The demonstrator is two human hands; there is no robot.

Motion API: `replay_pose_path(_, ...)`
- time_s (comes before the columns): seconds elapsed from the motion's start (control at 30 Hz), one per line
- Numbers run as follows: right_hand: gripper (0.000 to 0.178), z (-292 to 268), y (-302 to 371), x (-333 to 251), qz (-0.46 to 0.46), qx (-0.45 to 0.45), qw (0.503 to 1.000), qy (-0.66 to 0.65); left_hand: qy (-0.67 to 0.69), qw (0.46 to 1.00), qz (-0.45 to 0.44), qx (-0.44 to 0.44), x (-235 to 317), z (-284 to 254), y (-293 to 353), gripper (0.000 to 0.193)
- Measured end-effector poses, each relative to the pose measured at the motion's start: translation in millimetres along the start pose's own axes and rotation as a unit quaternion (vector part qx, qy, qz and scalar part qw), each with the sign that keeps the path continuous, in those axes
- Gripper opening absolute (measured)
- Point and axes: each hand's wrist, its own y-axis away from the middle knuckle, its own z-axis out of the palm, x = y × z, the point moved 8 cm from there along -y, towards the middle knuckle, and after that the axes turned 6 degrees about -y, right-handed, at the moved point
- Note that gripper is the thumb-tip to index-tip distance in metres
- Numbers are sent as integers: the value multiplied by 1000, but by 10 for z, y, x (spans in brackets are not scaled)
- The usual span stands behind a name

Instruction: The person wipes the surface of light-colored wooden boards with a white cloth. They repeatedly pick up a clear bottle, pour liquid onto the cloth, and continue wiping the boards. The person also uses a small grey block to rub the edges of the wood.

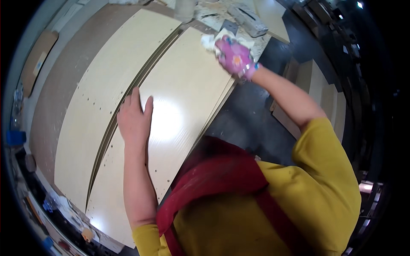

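Two long pale wood-grain panels lie side by side, a narrow dark gap between them. My left hand (134,115), bare, rests with its fingers stretched out on the inner edge of the near panel (188,81), beside the gap. At the far end of that panel is my right hand (235,57), in a pink flowered glove. Its fingers are closed on a crumpled white cloth (208,42), pressed against the panel's surface. Small dark holes dot the far panel (115,68) and the near one. The near panel appears to lie on another board.
A brown work surface (47,115) shows beyond the panels. Past their far end are a grey block-like tool (248,20) and a pale cylindrical container (185,10). Stacked boards (316,81) stand on the dark floor at right. A blue object (16,138) sits at far left.
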Motion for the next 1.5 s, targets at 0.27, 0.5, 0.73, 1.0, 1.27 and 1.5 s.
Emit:
replay_pose_path(0.27,24,-118,231,-227,-145,18,988,-45,-24,999,21,12,52,5,-42,48)
replay_pose_path(0.5,28,-32,114,-105,-149,-21,988,-41,-42,998,48,24,142,-23,-28,47)
replay_pose_path(0.73,25,52,-595,433,-27,-6,993,-112,-38,998,43,17,154,30,-88,47)
replay_pose_path(1.0,38,-571,-277,1067,-18,64,942,-329,-71,995,74,17,545,-68,-312,44)
replay_pose_path(1.27,15,74,-180,-77,-280,11,957,-75,-65,994,90,15,1350,628,-1287,43)
replay_pose_path(1.5,20,-41,88,48,-329,-9,937,-116,-40,995,81,43,1387,573,-1312,34)
